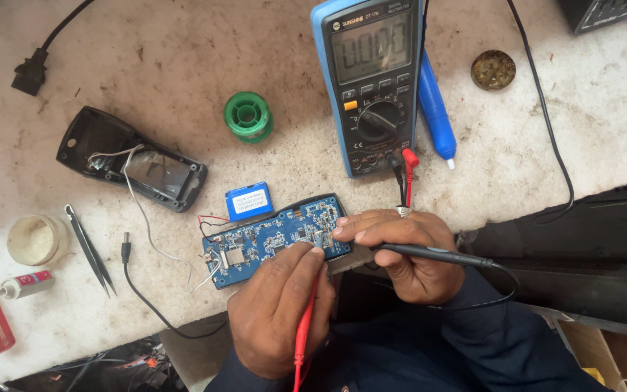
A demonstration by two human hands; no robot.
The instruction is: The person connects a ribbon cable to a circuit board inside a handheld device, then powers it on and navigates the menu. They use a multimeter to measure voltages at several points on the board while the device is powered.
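Blue circuit board [273,239] flat at bench edge; red probe [303,335], black probe [429,253] tips on it.

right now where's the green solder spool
In the head view, the green solder spool sits upper centre on the workbench, just left of the blue multimeter, above the blue circuit board.

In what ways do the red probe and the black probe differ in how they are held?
The red probe is in the left hand and stands nearly upright; the black probe is in the right hand and lies almost level. Colours differ: red, black. Both point at the blue circuit board.
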